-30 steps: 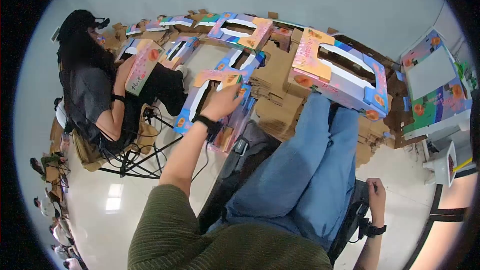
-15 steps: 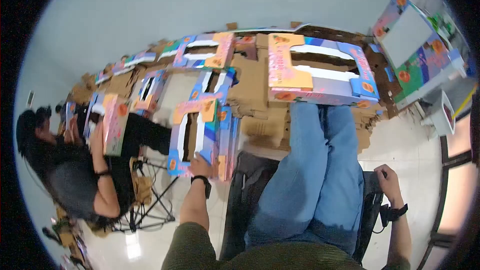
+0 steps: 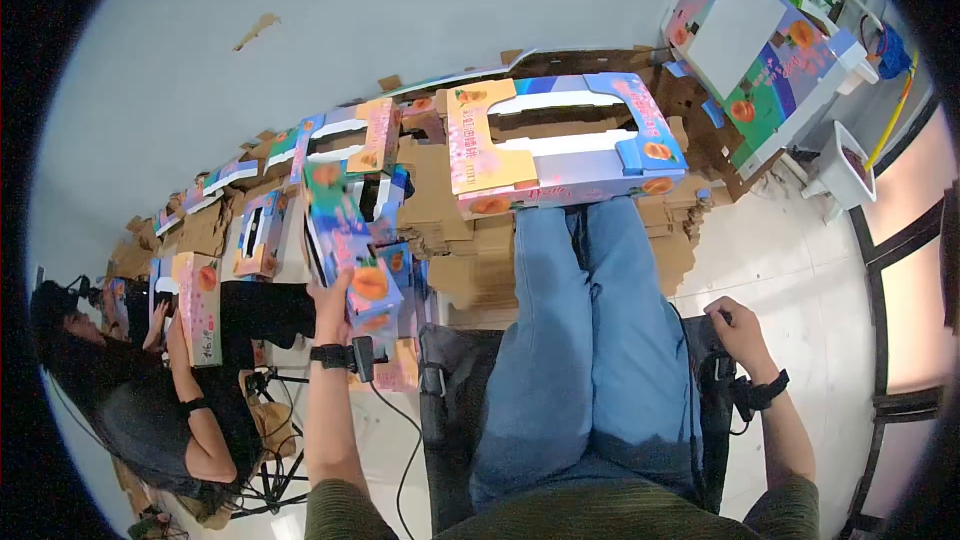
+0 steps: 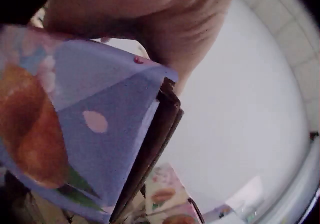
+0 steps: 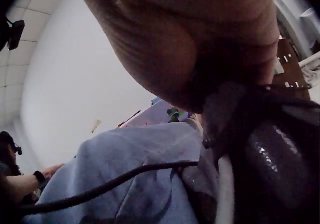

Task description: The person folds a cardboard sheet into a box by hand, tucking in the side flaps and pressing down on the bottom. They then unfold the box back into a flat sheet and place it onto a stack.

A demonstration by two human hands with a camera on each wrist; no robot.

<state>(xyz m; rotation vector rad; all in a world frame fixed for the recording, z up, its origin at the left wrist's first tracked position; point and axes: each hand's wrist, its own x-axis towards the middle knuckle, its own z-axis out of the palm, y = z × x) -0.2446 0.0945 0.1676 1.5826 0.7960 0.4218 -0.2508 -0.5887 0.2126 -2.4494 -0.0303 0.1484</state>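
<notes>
My left hand (image 3: 332, 302) grips the near end of a printed fruit carton (image 3: 352, 250), which is tilted up off the stack of cartons to my left. In the left wrist view the hand (image 4: 150, 19) lies along the top edge of the carton's blue side (image 4: 107, 109); its fingertips are hidden. My right hand (image 3: 738, 330) rests on the dark chair arm (image 3: 705, 340) with curled fingers. In the right wrist view the hand (image 5: 185, 44) is over dark material, its fingers unseen. A large open-topped carton (image 3: 560, 168) lies beyond my knees.
At the left sits a person (image 3: 130, 390) with hands at another carton (image 3: 198, 308). Flattened brown cardboard (image 3: 455, 275) spreads beneath the cartons. A printed box (image 3: 745, 60) and a white basin (image 3: 838, 175) stand at the right. A black cable (image 3: 405, 420) hangs from my left wrist.
My left hand moved from resting on the near carton on the stack to gripping a carton, which is now lifted and tilted. The view turned rightward. My right hand stayed on the chair arm.
</notes>
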